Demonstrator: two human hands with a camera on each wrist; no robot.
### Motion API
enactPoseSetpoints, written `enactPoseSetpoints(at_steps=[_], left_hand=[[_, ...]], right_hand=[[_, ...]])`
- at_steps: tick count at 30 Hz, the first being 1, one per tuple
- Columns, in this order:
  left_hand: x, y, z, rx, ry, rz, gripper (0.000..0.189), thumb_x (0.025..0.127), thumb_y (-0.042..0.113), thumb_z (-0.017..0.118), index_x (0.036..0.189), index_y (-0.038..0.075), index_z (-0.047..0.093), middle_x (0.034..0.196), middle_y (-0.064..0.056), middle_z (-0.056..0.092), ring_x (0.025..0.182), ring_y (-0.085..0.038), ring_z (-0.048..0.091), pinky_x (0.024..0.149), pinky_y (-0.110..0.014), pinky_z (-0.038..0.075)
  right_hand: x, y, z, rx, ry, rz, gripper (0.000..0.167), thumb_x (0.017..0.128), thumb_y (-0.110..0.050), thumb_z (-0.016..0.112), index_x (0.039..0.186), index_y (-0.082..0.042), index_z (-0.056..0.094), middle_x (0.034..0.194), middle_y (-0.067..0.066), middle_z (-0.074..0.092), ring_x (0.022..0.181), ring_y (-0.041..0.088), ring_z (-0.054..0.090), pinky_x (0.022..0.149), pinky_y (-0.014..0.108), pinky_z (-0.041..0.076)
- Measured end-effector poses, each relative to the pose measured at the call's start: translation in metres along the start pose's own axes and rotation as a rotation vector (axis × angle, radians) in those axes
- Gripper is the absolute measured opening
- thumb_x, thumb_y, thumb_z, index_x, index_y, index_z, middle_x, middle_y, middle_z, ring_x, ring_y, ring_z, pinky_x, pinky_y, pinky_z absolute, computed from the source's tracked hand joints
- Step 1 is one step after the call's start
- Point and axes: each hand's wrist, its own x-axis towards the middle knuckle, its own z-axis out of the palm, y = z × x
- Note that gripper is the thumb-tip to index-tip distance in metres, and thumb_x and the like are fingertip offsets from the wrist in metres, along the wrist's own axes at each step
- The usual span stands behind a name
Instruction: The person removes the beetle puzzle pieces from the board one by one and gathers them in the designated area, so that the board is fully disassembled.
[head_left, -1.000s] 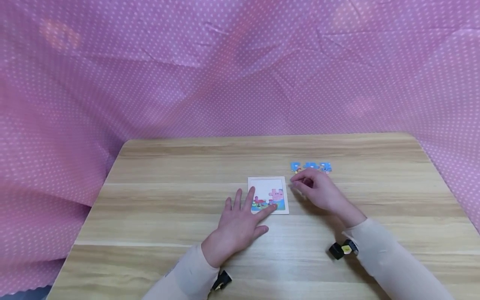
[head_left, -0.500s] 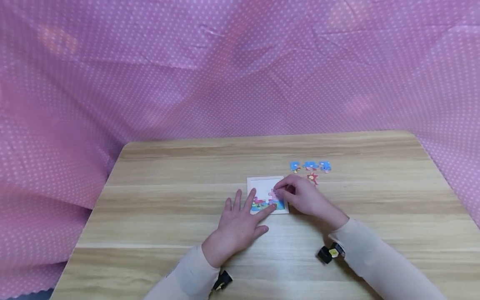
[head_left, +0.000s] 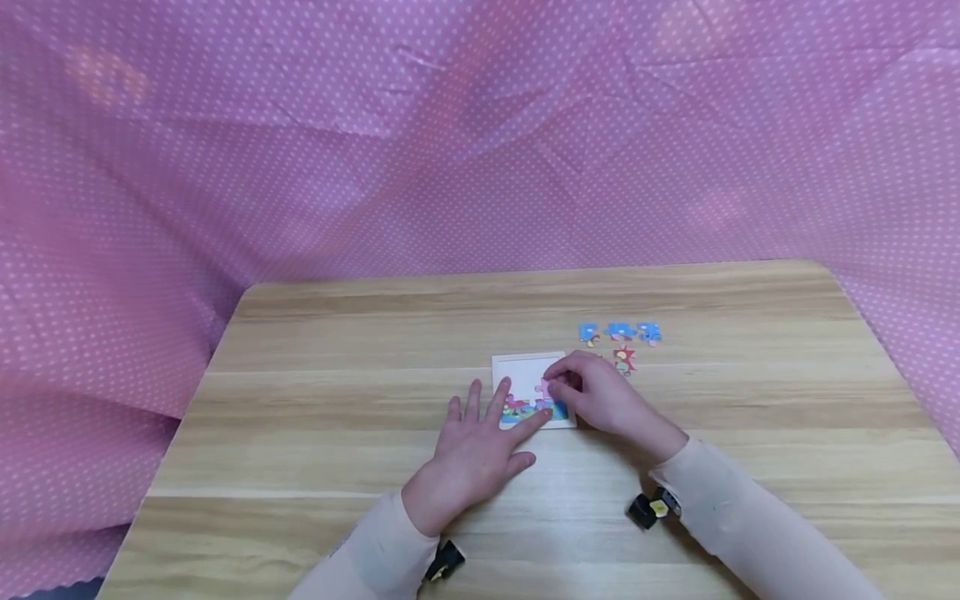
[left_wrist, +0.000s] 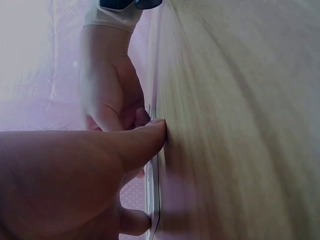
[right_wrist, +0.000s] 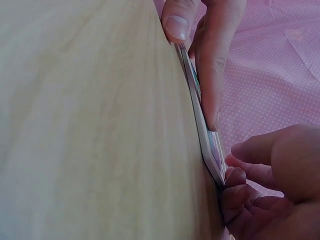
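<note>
A small white-framed puzzle tray point(head_left: 517, 358) lies on the table with its lower part filled with coloured pieces. My left hand point(head_left: 468, 462) is spread flat, with fingertips on the tray's left and lower edges. In the left wrist view its thumb point(left_wrist: 145, 142) extends beside the tray's edge. My right hand point(head_left: 600, 396) has its curled thumb and index finger right at a pink puzzle piece point(head_left: 544, 389) on the tray's right side, partly hiding it. Up close, the right thumb point(right_wrist: 250, 150) is near a fingertip over the tray; I cannot tell whether they pinch the piece.
Several loose puzzle pieces lie beyond the right hand, including a blue piece point(head_left: 621, 331) and a red one point(head_left: 624, 359). The wooden table point(head_left: 337, 400) ends at a pink dotted cloth point(head_left: 480, 167). Each wrist carries a small black camera point(head_left: 642, 511).
My right hand has moved left from beside the tray to over the pink piece, uncovering the red piece. It has shifted only slightly in the last half second. The left hand stays put.
</note>
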Motion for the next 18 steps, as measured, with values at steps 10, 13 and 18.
enactPoseSetpoints(at_steps=[10, 13, 18], left_hand=[[-0.002, 0.001, -0.001, -0.001, 0.005, 0.003, 0.058, 0.11, 0.061, 0.048, 0.165, 0.057, 0.03, 0.182, -0.013, 0.017, 0.162, -0.057, 0.022, 0.126, -0.074, 0.029], [-0.003, 0.001, -0.002, 0.007, 0.008, 0.002, 0.058, 0.11, 0.061, 0.049, 0.165, 0.057, 0.03, 0.182, -0.013, 0.017, 0.162, -0.057, 0.023, 0.126, -0.073, 0.03], [-0.004, 0.002, -0.002, 0.01, 0.009, 0.007, 0.058, 0.11, 0.061, 0.049, 0.165, 0.057, 0.031, 0.182, -0.014, 0.018, 0.162, -0.057, 0.023, 0.125, -0.074, 0.03]], right_hand=[[0.002, -0.004, 0.0, -0.059, -0.025, 0.022, 0.021, 0.105, -0.017, 0.071, 0.122, -0.007, 0.078, 0.098, 0.004, 0.065, 0.085, 0.018, 0.055, 0.075, 0.03, 0.048], [0.003, -0.007, 0.0, -0.065, -0.028, 0.027, 0.021, 0.105, -0.016, 0.071, 0.122, -0.006, 0.078, 0.097, 0.004, 0.065, 0.085, 0.018, 0.056, 0.075, 0.031, 0.048], [0.003, -0.009, 0.001, -0.068, -0.03, 0.046, 0.018, 0.104, -0.016, 0.071, 0.117, -0.007, 0.078, 0.097, 0.004, 0.065, 0.085, 0.018, 0.057, 0.076, 0.032, 0.048]])
